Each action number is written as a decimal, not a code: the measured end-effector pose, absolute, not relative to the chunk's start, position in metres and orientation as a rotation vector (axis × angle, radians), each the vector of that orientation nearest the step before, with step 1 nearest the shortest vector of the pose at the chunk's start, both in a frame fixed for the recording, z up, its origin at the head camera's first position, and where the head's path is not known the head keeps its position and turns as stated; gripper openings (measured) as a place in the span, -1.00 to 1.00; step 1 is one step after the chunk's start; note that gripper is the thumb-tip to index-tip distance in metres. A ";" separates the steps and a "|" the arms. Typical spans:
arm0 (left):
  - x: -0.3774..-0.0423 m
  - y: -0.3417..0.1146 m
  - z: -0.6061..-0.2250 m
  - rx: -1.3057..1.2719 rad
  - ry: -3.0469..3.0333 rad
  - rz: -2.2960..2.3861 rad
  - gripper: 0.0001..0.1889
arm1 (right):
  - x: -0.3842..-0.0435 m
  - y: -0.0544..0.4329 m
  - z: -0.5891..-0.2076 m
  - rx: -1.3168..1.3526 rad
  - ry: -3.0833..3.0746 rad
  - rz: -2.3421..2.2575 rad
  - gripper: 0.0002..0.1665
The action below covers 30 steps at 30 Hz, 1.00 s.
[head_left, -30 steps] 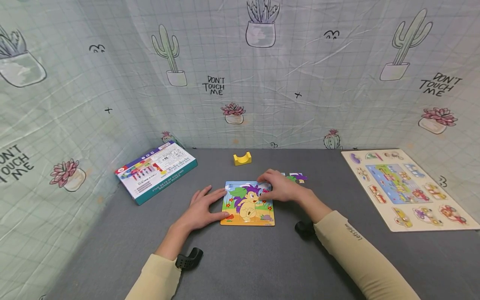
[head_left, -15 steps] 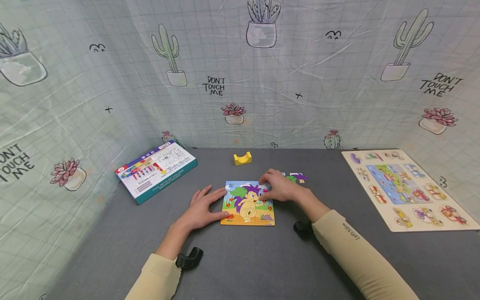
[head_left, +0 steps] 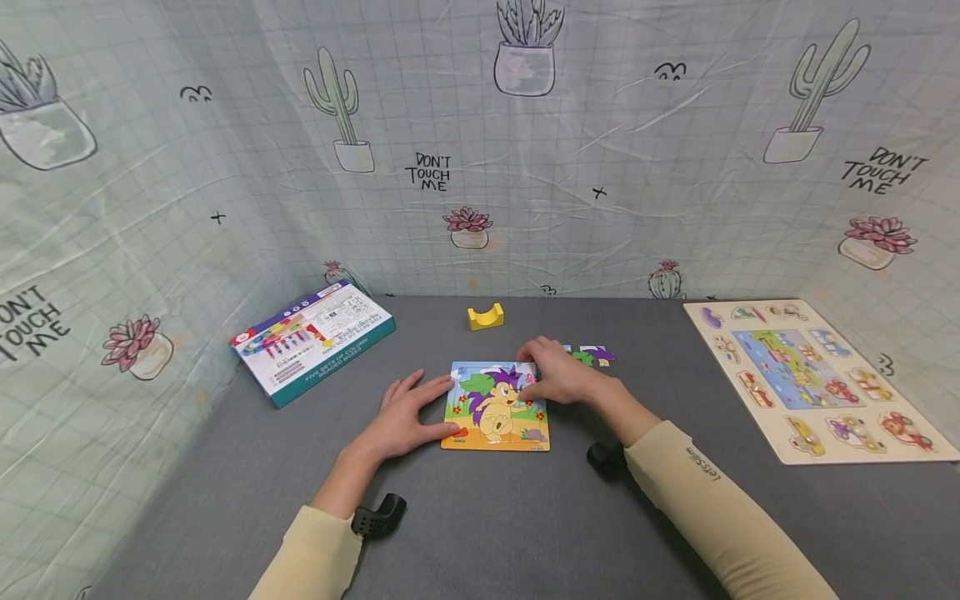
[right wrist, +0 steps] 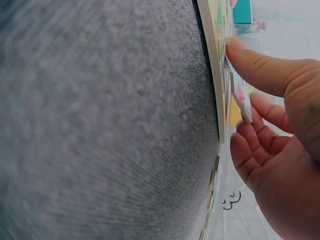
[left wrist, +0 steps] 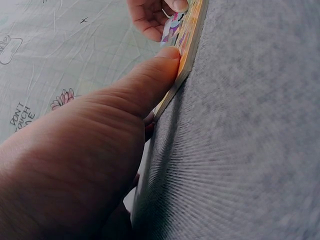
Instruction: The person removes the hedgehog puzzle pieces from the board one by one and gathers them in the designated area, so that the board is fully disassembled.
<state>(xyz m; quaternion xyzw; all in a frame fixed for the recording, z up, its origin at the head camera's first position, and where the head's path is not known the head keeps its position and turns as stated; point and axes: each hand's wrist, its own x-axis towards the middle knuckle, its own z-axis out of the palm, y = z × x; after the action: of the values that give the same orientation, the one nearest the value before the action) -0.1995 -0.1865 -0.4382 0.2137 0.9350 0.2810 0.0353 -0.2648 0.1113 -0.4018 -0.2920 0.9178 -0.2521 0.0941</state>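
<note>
A square jigsaw puzzle with a cartoon hedgehog lies flat on the grey table. My left hand rests at its left side with spread fingers; in the left wrist view the thumb touches the board's corner. At the upper right corner, my right hand pinches a puzzle piece between thumb and fingers. The right wrist view shows this piece tilted, one edge down at the board and the other raised. Several loose puzzle pieces lie just behind the right hand, partly hidden by it.
A yellow arched block stands behind the puzzle. At the left back lies a flat box with a teal side. A wooden picture board lies at the right. Printed cloth hangs behind and beside the table.
The piece under my right hand shows paler at the puzzle's upper right corner, its tilt having changed. My right hand has shifted only slightly; my left hand stays in place.
</note>
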 end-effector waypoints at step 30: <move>-0.198 -0.186 -0.436 0.653 2.875 0.857 -0.21 | -0.266 0.123 -0.398 -0.808 2.581 -1.180 -0.75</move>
<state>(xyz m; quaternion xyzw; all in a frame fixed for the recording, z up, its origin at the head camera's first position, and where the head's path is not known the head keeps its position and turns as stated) -0.1979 -0.1856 -0.4362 0.2127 0.9358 0.2789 0.0355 -0.2662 0.1233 -0.3982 -0.2727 0.8708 -0.3979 0.0951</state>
